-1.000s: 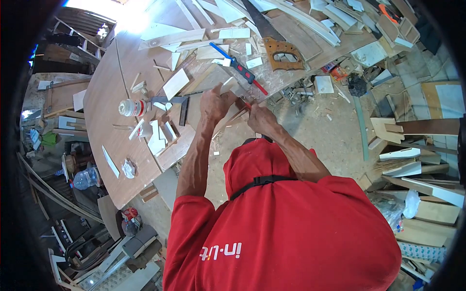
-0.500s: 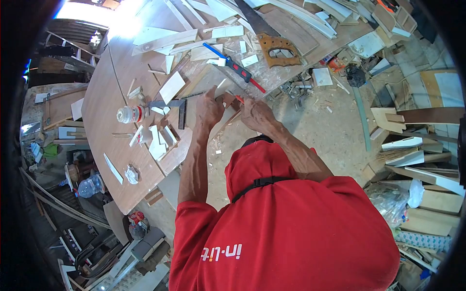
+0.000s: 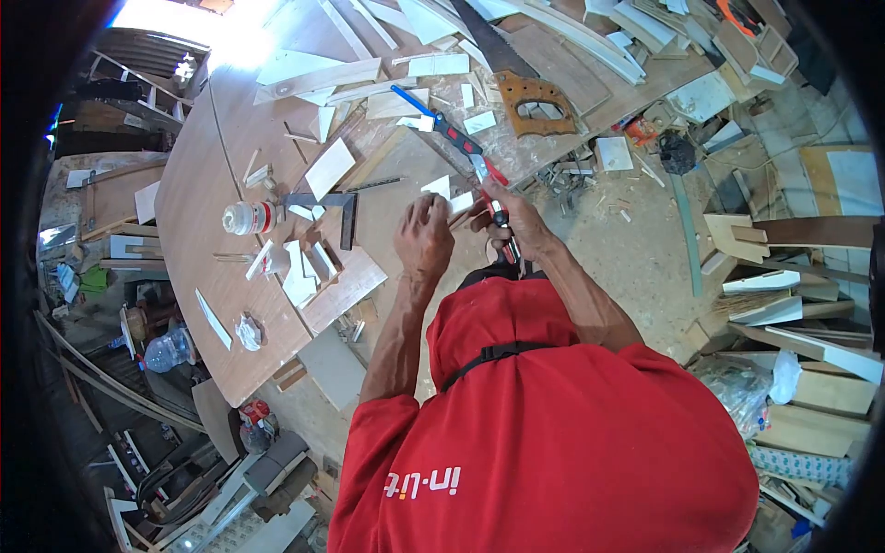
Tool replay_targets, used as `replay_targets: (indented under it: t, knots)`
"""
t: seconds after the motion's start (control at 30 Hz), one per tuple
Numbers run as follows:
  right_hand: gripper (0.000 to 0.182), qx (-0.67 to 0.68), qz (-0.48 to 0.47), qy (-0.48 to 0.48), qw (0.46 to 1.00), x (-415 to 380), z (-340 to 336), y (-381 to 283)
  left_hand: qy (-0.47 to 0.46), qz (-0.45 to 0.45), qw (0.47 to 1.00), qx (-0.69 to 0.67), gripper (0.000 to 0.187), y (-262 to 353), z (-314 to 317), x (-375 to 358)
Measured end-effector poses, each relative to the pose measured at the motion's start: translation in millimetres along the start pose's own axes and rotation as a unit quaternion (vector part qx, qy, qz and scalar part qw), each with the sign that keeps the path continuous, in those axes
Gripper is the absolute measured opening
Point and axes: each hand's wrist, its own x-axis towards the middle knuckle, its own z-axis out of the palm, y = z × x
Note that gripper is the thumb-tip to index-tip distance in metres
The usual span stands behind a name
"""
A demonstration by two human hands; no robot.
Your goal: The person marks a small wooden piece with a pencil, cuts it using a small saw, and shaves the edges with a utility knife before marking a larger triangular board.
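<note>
My left hand (image 3: pixel 425 238) has its fingers curled down at the table's near edge, closed on a small white-faced wood piece (image 3: pixel 461 203). Just beyond its fingertips is another small white piece (image 3: pixel 437 187). In my right hand (image 3: pixel 521 221) is a slim tool (image 3: pixel 501 217) with silver, black and red parts, its exact kind unclear. It points away from me, along the right side of the wood piece. A blue, black and red tool (image 3: pixel 452 135) lies on the table beyond, its near end overlapped by the silver part.
A handsaw (image 3: pixel 533 103) with a wooden handle lies farther back. To the left are a black square (image 3: pixel 347 221), a white jar (image 3: pixel 247 217) and several white offcuts (image 3: pixel 300 276). Wood scraps (image 3: pixel 572 175) litter the floor right of the wooden table (image 3: pixel 198 198).
The slim tool now shows in my right hand, where a red tip showed before. My left hand has drawn back toward me and to the right. The wood pieces have shifted right.
</note>
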Motion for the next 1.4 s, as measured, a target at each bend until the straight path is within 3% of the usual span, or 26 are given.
replay_targets:
  t: [0.03, 0.1, 0.2, 0.3, 0.33, 0.37, 0.4, 0.47, 0.53, 0.6, 0.63, 0.77, 0.83, 0.87, 0.97, 1.0, 1.07, 1.1, 1.17, 1.27, 1.4]
  knots:
    - [0.041, 0.0, -0.02, -0.025, 0.999, -5.6, 5.6, -7.7, 0.013, 0.012, 1.0, 0.017, 0.025, 2.2, 3.4, -3.1]
    - [0.035, -0.044, -0.051, -0.031, 0.997, -11.2, 14.3, -12.1, 0.019, 0.007, 1.0, 0.006, 0.026, 7.4, 6.7, -4.9]
    - [0.037, -0.079, -0.084, -0.032, 0.993, -11.1, 12.3, -10.8, 0.008, -0.009, 1.0, -0.021, 0.033, 12.0, -2.4, -3.0]
    - [0.013, -0.162, -0.089, -0.013, 0.983, -13.6, 2.0, -12.9, -0.025, -0.063, 0.993, -0.095, 0.043, 21.6, -26.8, -4.4]
    - [0.013, -0.165, -0.089, -0.016, 0.982, -14.1, -2.8, -14.8, 0.001, -0.204, 0.945, -0.258, 0.04, 24.9, -33.7, -8.8]
    - [0.013, -0.184, -0.084, -0.028, 0.979, -16.0, -5.8, -16.7, 0.027, -0.333, 0.849, -0.409, 0.038, 25.9, -37.8, -10.6]
    - [0.013, -0.203, -0.076, -0.041, 0.975, -18.1, -6.6, -16.2, 0.03, -0.336, 0.848, -0.409, 0.038, 21.3, -40.0, -9.3]
    - [0.014, -0.225, -0.088, -0.044, 0.969, -21.3, -1.1, -15.9, -0.078, -0.422, 0.74, -0.518, 0.033, 5.9, -41.8, -1.2]
    - [0.015, -0.249, -0.099, -0.047, 0.962, -23.2, 3.2, -15.1, -0.065, -0.419, 0.735, -0.53, 0.034, 10.3, -33.3, 4.7]
    - [0.022, -0.288, -0.125, -0.081, 0.946, -22.8, 5.7, -12.9, -0.047, -0.366, 0.828, -0.422, 0.029, 13.5, -23.2, 9.2]
    - [0.022, -0.291, -0.124, -0.084, 0.945, -22.8, 6.7, -12.2, 0.006, -0.379, 0.818, -0.432, 0.029, 19.9, -17.6, 10.3]
    - [0.023, -0.158, -0.1, -0.051, 0.981, -25.3, 5.0, -9.0, 0.008, -0.392, 0.815, -0.428, 0.032, 21.5, -12.3, 7.9]
    - [0.033, -0.122, -0.146, -0.016, 0.982, -20.6, 1.5, 0.2, 0.009, -0.428, 0.76, -0.488, 0.034, 29.5, -15.3, 9.7]
    - [0.033, -0.124, -0.145, -0.017, 0.981, -20.1, 3.8, 0.6, 0.01, -0.429, 0.76, -0.489, 0.034, 32.1, -18.0, 10.7]
    - [0.038, -0.338, -0.219, 0.014, 0.915, -17.2, 5.0, -1.9, -0.012, -0.451, 0.716, -0.532, 0.034, 36.7, -22.0, 11.5]
    - [0.038, -0.339, -0.218, 0.013, 0.915, -16.1, 4.6, -2.4, -0.016, -0.462, 0.705, -0.538, 0.034, 37.6, -22.1, 10.8]
    - [0.038, -0.474, -0.295, 0.019, 0.829, -15.5, 5.6, -4.2, -0.018, -0.474, 0.693, -0.543, 0.033, 38.8, -21.8, 9.9]
    - [0.038, -0.475, -0.294, 0.018, 0.829, -15.8, 6.8, -6.2, -0.033, -0.494, 0.678, -0.544, 0.034, 39.3, -21.9, 9.6]
    - [0.039, -0.569, -0.302, 0.031, 0.764, -15.2, 8.3, -10.1, -0.046, -0.514, 0.661, -0.545, 0.035, 40.0, -23.2, 8.8]
    - [0.042, -0.598, -0.31, 0.101, 0.732, -5.5, -0.3, -11.3, -0.046, -0.516, 0.629, -0.58, 0.034, 47.5, -30.2, 6.2]
    - [0.045, -0.569, -0.308, 0.121, 0.753, 9.9, -22.0, -14.0, -0.093, -0.487, 0.644, -0.583, 0.027, 51.4, -32.5, 0.2]
